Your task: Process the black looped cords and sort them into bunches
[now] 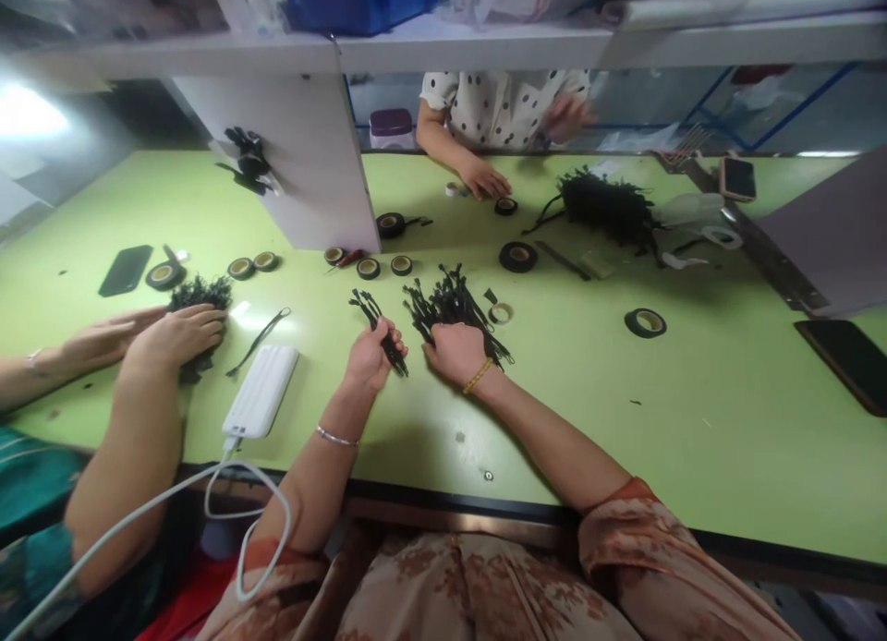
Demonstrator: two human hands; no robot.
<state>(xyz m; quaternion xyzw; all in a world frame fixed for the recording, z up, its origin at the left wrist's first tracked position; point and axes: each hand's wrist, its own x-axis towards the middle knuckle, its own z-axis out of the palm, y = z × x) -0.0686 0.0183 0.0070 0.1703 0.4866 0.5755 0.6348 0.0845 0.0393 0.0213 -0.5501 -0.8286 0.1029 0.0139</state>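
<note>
My left hand (372, 355) is wrapped round a small bunch of short black cables (366, 305), whose ends stick out above and below the fist. Just to its right, my right hand (458, 351) is closed on the near side of a larger pile of black cables (452, 297) lying on the green table (554, 410). The fingertips of that hand are hidden in the pile, so how many cables it grips does not show. Beside the pile lies a pale roll of tape (500, 312).
A white power bank (261, 392) with a white cord lies left of my arm. Several black tape rolls (518, 256) are scattered about. At left, a co-worker's hands (173, 334) rest on another black bundle (200, 295). Across the table, another person's hand (485, 176) touches a tape roll.
</note>
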